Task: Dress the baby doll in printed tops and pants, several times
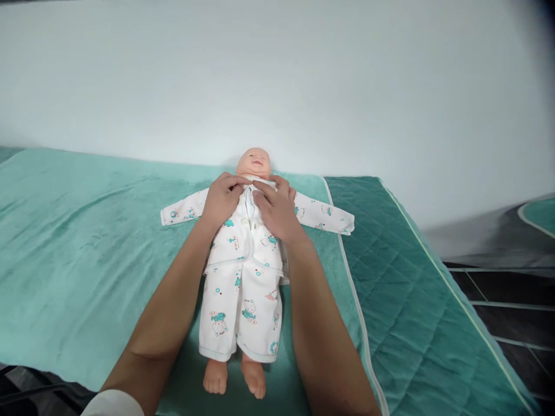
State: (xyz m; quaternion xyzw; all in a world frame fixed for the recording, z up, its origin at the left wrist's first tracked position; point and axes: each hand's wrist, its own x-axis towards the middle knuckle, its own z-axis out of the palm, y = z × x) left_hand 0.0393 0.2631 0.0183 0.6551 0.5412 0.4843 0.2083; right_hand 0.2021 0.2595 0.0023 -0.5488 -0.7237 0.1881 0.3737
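**Doll (252,166) face-up, jacket (248,242) front within reach**

Doll lies on its back on the pale green blanket (99,242), sleeves (326,215) flung wide, seemingly leaving its front exposed; left hand (224,196) and right hand (276,202) close in from either side at the neckline, fingers bent, fingertips nearly meeting; whether they pinch cloth, cannot tell; forearms (167,303) flank the trousers (240,306), likely keeping the view open.
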